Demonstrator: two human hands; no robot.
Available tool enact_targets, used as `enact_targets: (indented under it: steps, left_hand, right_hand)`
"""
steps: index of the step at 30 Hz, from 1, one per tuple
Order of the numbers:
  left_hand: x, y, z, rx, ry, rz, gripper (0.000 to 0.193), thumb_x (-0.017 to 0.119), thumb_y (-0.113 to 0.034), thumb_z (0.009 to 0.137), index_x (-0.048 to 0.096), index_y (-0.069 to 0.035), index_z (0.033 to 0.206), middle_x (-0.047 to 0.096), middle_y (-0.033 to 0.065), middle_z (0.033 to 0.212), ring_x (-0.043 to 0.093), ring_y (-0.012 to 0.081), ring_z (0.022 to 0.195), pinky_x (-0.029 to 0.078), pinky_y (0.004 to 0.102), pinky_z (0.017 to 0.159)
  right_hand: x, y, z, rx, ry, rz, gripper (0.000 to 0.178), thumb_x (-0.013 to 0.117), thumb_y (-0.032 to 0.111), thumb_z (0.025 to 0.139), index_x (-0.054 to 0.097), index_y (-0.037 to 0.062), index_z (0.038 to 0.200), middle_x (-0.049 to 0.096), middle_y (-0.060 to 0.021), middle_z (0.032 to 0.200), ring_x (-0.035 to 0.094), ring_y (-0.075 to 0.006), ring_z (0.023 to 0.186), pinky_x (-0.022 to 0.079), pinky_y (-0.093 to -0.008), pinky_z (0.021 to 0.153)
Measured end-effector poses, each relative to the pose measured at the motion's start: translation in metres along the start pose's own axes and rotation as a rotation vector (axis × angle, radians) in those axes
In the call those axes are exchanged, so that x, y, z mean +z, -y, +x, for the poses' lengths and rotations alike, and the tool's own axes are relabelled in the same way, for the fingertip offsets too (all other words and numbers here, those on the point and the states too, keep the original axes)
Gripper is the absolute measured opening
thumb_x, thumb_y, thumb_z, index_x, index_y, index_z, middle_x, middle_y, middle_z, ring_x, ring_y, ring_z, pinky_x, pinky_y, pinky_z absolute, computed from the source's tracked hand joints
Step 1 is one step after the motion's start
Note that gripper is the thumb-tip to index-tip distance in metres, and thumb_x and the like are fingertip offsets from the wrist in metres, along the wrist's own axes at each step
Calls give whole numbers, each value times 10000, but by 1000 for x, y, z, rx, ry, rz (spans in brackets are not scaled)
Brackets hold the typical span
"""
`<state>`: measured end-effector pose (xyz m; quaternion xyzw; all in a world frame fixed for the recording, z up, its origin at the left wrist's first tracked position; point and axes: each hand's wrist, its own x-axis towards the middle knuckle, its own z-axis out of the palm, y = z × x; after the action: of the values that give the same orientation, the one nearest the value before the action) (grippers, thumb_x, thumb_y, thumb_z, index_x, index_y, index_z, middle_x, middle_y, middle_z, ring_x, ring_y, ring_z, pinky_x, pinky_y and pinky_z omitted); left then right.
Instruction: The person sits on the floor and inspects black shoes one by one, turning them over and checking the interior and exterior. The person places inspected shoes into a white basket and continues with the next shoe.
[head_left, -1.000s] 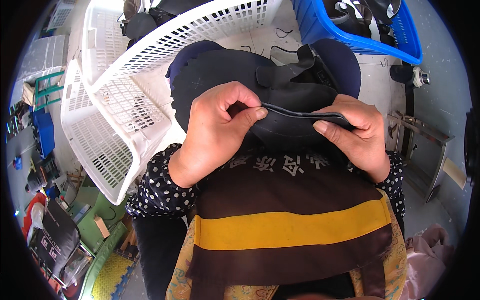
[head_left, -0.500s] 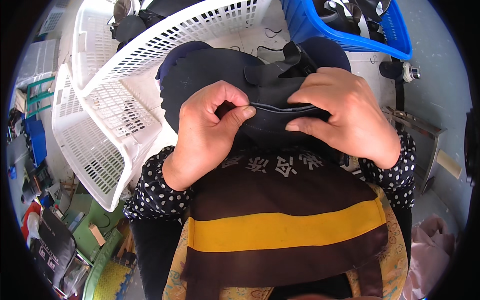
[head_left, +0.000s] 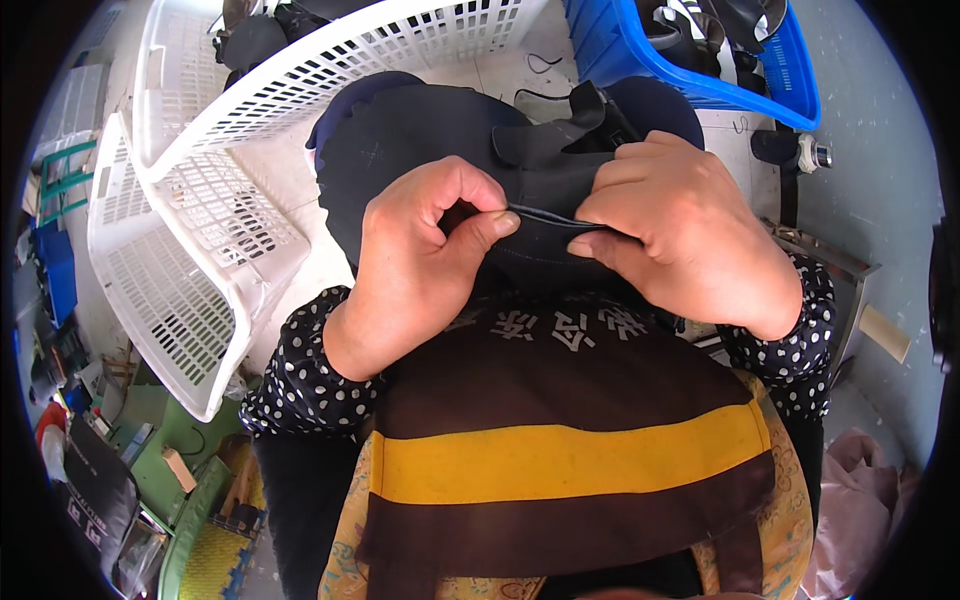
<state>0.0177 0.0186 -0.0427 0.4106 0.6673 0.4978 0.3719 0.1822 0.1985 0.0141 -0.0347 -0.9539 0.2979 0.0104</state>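
Observation:
A black fabric piece (head_left: 425,130) is spread over my knees, its lower part draped toward my brown apron (head_left: 570,390). A folded seam edge (head_left: 545,216) stands up between my two hands. Thumb and forefinger of my left hand (head_left: 415,260) pinch the left end of this edge. My right hand (head_left: 700,230) pinches the same edge farther right, its thumb below and its fingers above. Beyond the right hand, a loose black flap (head_left: 555,130) of the material sticks up. Whatever lies under the folds is hidden.
White perforated baskets (head_left: 210,200) stand at the left and far left. At the far right is a blue crate (head_left: 690,85) with dark pieces inside. A wall (head_left: 880,170) runs along the right side, and a green metal machine part (head_left: 165,440) sits at lower left.
My right hand has closed its thumb and fingers onto the seam edge, where they were apart before. The left hand keeps its pinch. The view has shifted slightly.

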Motion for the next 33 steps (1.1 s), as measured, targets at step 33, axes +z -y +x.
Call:
enact_targets:
  steps: [33]
  left_hand:
    - [-19,9,13,156,165,295,357,884,6,716,787,-92,1045,620,7,828,542,161,754,448,329,820]
  right_hand:
    - [14,6,16,-15,6,-118,243,853,120,773,626,34,779,594,-83,719,577,-308,685,442,-414,639]
